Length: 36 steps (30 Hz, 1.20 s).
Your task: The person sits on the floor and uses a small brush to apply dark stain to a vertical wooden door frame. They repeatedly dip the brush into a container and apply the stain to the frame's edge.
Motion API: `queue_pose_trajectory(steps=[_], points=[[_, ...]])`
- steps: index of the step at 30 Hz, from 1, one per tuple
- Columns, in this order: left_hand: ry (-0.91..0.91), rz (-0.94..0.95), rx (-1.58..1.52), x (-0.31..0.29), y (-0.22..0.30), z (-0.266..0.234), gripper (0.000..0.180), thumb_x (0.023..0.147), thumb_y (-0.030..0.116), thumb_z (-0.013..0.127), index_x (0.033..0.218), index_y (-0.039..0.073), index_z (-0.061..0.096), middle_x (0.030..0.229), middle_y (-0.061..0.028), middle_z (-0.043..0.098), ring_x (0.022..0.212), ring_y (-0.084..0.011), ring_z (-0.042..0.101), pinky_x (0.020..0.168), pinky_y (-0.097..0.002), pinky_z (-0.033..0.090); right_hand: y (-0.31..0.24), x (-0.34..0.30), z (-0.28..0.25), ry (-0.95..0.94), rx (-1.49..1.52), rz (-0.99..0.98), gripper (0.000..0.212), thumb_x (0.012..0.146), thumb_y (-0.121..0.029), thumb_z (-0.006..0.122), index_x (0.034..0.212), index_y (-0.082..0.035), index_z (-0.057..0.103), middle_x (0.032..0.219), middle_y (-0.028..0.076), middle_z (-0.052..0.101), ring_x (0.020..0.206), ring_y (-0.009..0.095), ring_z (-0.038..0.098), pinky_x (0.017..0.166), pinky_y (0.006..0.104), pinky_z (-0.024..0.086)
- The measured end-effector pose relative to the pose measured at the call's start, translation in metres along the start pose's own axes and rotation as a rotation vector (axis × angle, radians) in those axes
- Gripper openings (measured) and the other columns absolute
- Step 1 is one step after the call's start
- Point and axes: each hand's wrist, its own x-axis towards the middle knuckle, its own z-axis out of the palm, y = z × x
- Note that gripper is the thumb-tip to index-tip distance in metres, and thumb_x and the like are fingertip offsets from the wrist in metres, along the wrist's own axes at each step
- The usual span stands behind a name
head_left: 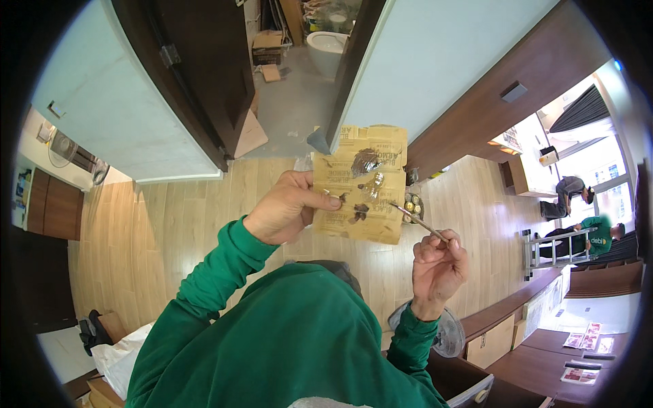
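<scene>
My left hand point(286, 205) grips the left edge of a stiff tan printed sheet point(381, 228), its thumb pressed on top. Glossy brown and amber blobs of a wet-looking substance lie on the sheet, along with darker smears. Between the fingertips of my right hand point(440, 264) is a thin paintbrush point(423, 224), slanting up and left. Its tip reaches the right part of the sheet; whether it touches the surface I cannot tell.
Several small cans point(411, 204) stand on the wood-look floor beyond the sheet. A doorway ahead shows a white toilet point(328, 51), with a dark door point(204, 61) at its left. Far right are two people, one by a stepladder point(559, 251). An open drawer point(476, 394) sits low right.
</scene>
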Motion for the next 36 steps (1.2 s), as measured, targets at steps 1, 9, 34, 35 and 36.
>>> queue_pose_trajectory(steps=[1,9,34,35,36], points=[[-0.019,0.004,-0.023,0.001,0.000,0.001,0.033,0.082,-0.005,0.063,0.115,-0.006,0.064,0.110,-0.0143,0.070,0.096,-0.0185,0.068,0.088,-0.0325,0.055,-0.001,0.002,-0.001,-0.012,0.010,0.006,0.024,0.091,-0.018,0.055,0.101,0.000,0.066,0.088,0.014,0.068,0.067,0.022,0.057,0.061,0.0325,0.043],[-0.040,-0.028,-0.027,0.022,-0.002,0.019,0.031,0.082,0.000,0.059,0.113,-0.002,0.061,0.103,-0.0111,0.069,0.080,-0.0172,0.065,0.060,-0.0315,0.051,-0.020,0.015,-0.012,-0.039,-0.011,-0.038,0.024,0.091,-0.017,0.054,0.100,0.001,0.066,0.087,0.015,0.067,0.065,0.023,0.056,0.059,0.0340,0.043],[0.171,0.114,0.037,0.048,0.005,0.028,0.033,0.079,-0.007,0.055,0.111,-0.009,0.061,0.106,-0.0177,0.070,0.085,-0.0208,0.069,0.072,-0.0317,0.057,-0.022,0.061,-0.032,-0.057,-0.057,-0.054,0.024,0.080,-0.011,0.059,0.096,0.004,0.068,0.103,0.020,0.065,0.073,0.030,0.058,0.065,0.0392,0.046],[0.191,0.103,0.035,0.047,0.006,0.027,0.032,0.079,-0.007,0.054,0.111,-0.009,0.061,0.105,-0.0175,0.070,0.083,-0.0208,0.069,0.068,-0.0317,0.057,-0.020,0.062,-0.033,-0.044,-0.060,-0.034,0.024,0.080,-0.011,0.058,0.095,0.004,0.068,0.103,0.020,0.065,0.072,0.030,0.058,0.064,0.0392,0.047],[0.175,0.108,0.039,0.046,0.009,0.025,0.032,0.079,-0.007,0.054,0.110,-0.008,0.061,0.103,-0.0171,0.070,0.080,-0.0207,0.069,0.063,-0.0314,0.056,-0.019,0.063,-0.034,-0.044,-0.062,-0.034,0.024,0.079,-0.011,0.058,0.095,0.004,0.068,0.103,0.021,0.066,0.072,0.030,0.058,0.064,0.0393,0.047]])
